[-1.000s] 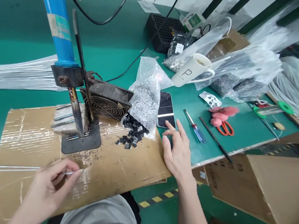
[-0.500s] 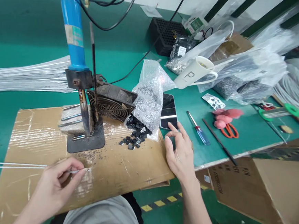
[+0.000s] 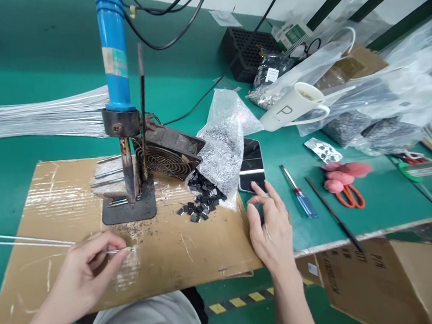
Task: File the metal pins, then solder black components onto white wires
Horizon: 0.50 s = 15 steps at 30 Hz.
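Observation:
My left hand pinches two thin white wires near their ends, low over the cardboard sheet; the wires trail off to the left. At the lower edge of a smartphone rests my right hand, fingers apart and holding nothing. In front of the left hand stands a blue-handled soldering iron, tip down over a dark metal plate. Small black pieces spill from a clear plastic bag between the two hands.
Behind the iron lie a fan and a bundle of white wires. To the right are a white mug, a screwdriver, a dark rod, orange-handled scissors and filled plastic bags. A cardboard box sits below the table edge.
The whole view has shifted, so things appear a little further right and lower. Both hands keep nearly the same pose, the left still pinching the wires, the right still at the smartphone.

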Each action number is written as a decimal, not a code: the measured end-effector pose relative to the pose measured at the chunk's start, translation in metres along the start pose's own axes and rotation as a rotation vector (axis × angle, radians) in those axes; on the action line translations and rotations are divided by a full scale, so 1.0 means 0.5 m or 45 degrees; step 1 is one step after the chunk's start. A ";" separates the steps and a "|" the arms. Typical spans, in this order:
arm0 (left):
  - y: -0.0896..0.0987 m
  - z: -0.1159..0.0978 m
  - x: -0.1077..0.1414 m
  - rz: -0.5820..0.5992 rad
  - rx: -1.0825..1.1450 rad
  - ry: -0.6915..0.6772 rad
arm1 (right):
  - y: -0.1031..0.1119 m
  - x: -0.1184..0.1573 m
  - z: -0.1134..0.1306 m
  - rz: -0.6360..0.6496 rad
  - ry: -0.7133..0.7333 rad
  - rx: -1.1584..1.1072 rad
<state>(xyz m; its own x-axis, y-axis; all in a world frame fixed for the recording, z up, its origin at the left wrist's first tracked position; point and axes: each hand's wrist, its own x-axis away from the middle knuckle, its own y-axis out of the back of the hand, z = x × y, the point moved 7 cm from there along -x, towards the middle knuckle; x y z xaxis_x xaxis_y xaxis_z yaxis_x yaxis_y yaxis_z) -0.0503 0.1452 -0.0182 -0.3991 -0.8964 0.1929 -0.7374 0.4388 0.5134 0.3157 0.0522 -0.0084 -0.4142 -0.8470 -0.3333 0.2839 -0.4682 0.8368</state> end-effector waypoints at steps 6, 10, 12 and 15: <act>0.005 -0.017 0.002 -0.074 0.009 0.020 | -0.002 0.001 0.000 0.028 0.006 0.031; 0.008 -0.011 0.000 -0.090 0.024 0.060 | -0.002 0.003 -0.001 0.036 0.013 0.041; 0.009 -0.009 -0.003 -0.087 0.029 0.071 | -0.002 0.003 0.000 0.038 0.021 0.040; 0.011 -0.013 -0.008 -0.113 0.036 0.066 | -0.001 0.003 -0.001 0.045 0.022 0.038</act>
<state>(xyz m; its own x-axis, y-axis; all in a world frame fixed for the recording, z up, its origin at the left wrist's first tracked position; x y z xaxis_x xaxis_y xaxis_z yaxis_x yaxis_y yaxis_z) -0.0491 0.1505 -0.0106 -0.3035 -0.9335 0.1909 -0.7838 0.3585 0.5071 0.3152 0.0508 -0.0096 -0.3895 -0.8672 -0.3101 0.2721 -0.4301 0.8608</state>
